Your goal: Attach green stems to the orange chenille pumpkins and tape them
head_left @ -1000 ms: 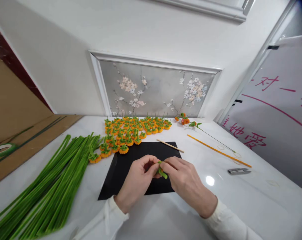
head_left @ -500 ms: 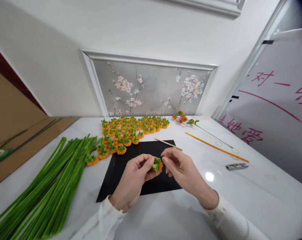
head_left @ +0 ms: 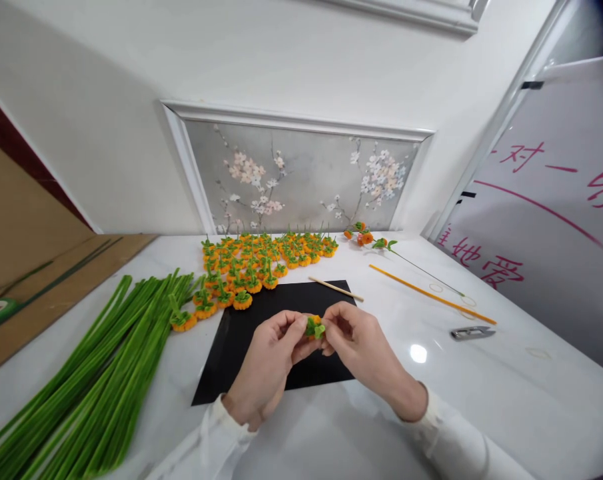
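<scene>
Over the black mat (head_left: 251,347), a small pipe-cleaner flower (head_left: 315,327) with an orange head and green leaves is held between my two hands. My left hand (head_left: 274,357) pinches it from the left with thumb and fingers. From the right, my right hand (head_left: 358,347) has thumb and fingertips closed at the flower's edge, touching its green part. Similar orange flowers (head_left: 242,300) stand in a large group beyond the mat, green parts upward. A thin wooden stick (head_left: 336,289) lies across the mat's far right corner.
Green pipe cleaners (head_left: 116,373) lie in a bundle at the left. On the right are an orange pipe cleaner (head_left: 431,294), thread snips (head_left: 472,333) and a long-stemmed flower spray (head_left: 364,237). Green tape (head_left: 4,312) rests on cardboard (head_left: 36,320); a whiteboard (head_left: 546,200) stands right.
My right hand has moved left onto the flower. The flower has turned, its green part now facing right and its orange showing at the top.
</scene>
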Demonstrator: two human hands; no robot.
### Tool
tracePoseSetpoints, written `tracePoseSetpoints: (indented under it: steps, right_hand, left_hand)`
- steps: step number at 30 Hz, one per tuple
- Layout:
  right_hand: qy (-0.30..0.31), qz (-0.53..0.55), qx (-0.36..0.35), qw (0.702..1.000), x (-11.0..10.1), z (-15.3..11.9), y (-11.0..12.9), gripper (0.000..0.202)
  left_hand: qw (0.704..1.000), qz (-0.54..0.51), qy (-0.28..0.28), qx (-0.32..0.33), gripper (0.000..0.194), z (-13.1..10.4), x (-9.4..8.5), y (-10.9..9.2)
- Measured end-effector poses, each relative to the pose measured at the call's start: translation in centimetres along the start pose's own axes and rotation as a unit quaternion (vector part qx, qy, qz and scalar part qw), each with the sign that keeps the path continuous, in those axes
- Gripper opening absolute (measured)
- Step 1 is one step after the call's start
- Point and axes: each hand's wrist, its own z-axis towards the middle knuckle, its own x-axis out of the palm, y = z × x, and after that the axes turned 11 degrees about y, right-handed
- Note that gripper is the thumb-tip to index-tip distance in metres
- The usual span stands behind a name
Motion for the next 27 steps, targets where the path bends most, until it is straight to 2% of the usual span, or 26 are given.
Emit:
tracePoseSetpoints:
  steps: [6, 9, 12, 15, 17, 21, 27]
  right_hand:
    - [0.006, 0.029, 0.015, 0.999, 0.1, 0.1, 0.0, 0.005]
    - [0.021, 0.041, 0.013, 0.999, 0.0, 0.1, -0.1, 0.01]
    - [0.014, 0.043, -0.004, 0.999, -0.4, 0.1, -0.3, 0.016]
    - [-0.002, 0.026, -0.045, 0.999, -0.9, -0.1, -0.1, 0.015]
    - [-0.011, -0.028, -0.094, 0.995, -1.0, -0.2, 0.1, 0.01]
    - [-0.023, -0.168, -0.204, 0.964, -0.7, -0.4, 0.4, 0.005]
    - [-0.029, -0.208, -0.249, 0.946, -0.2, -0.4, -0.2, 0.011]
  left_hand:
    - [1.0, 0.014, 0.026, -0.007, 0.017, -0.1, -0.1, -0.4]
    - [0.999, 0.037, 0.025, -0.01, 0.023, -0.1, -0.3, -0.4]
    - [0.999, 0.045, 0.027, -0.005, 0.016, -0.1, -0.6, -0.4]
    - [0.998, 0.05, 0.031, 0.003, 0.011, 0.0, -0.8, -0.6]
    - [0.998, 0.052, 0.033, 0.001, 0.011, 0.0, -0.8, -0.7]
    - [0.998, 0.057, 0.037, -0.005, 0.011, -0.1, -0.6, -0.8]
    - [0.995, 0.085, 0.046, 0.008, 0.012, -0.2, -0.5, -0.6]
